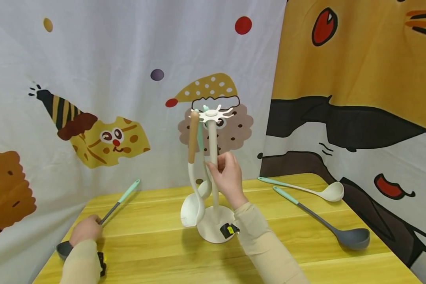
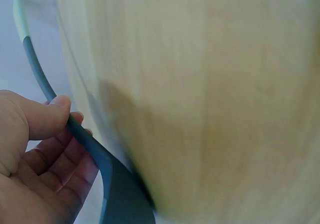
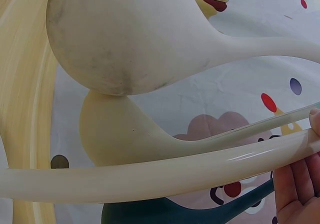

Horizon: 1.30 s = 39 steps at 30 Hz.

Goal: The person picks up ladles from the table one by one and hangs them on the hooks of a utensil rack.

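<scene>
At the left of the table, my left hand (image 1: 86,230) pinches the shaft of a dark grey cooking utensil (image 2: 90,141) with a mint handle. Its head is partly hidden by the hand in the head view and cut off in the left wrist view. My right hand (image 1: 228,175) holds the pole of a white utensil stand (image 1: 212,138) at mid-height. A white ladle (image 1: 191,213) with a wooden handle hangs on the stand's left. Behind it hangs a cream spoon-like utensil (image 3: 125,134) with a mint handle. A dark utensil (image 3: 145,211) shows behind the pole in the right wrist view.
On the right of the wooden table (image 1: 145,236) lie a grey ladle (image 1: 355,238) and a white ladle (image 1: 331,192), both with mint handles. A printed curtain (image 1: 120,47) stands close behind the table.
</scene>
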Available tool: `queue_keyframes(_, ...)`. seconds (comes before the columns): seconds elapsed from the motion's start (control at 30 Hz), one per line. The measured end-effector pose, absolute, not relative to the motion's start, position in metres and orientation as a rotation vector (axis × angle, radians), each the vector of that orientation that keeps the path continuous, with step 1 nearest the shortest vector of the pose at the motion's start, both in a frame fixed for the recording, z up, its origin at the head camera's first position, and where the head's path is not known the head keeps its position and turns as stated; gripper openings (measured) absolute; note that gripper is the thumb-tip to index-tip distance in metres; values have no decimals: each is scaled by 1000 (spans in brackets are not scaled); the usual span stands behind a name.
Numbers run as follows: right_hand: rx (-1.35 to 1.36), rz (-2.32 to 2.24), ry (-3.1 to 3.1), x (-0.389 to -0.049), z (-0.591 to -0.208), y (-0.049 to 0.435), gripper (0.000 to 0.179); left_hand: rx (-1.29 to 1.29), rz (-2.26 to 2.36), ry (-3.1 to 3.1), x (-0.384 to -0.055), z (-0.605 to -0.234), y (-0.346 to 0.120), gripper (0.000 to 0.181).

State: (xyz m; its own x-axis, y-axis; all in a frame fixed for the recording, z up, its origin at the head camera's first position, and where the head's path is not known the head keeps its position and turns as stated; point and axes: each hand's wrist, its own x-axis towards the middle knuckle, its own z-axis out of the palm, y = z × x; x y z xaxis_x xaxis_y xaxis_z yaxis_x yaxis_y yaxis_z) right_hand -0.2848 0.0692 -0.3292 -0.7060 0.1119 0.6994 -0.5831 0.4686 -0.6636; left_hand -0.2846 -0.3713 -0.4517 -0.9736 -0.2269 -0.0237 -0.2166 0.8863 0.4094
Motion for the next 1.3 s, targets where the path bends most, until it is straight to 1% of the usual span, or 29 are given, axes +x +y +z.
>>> queue_keyframes(0.37, 386, 1284, -2034, -286, -329, 70, 22, 295, -725, -2997, -289, -450, -364, 26)
queue_keyframes(0.67, 378, 1292, -2039, -286, -328, 70, 23, 241, -739, -2957, -289, -449, -362, 28)
queue_keyframes(1.03, 392, 1284, -2028, -286, -329, 70, 22, 153, -765, -2824, -289, -439, -335, 20)
queue_keyframes(1.3, 400, 1288, -2027, -286, -328, 71, 23, 66, -770, -2767, -285, -439, -320, 21)
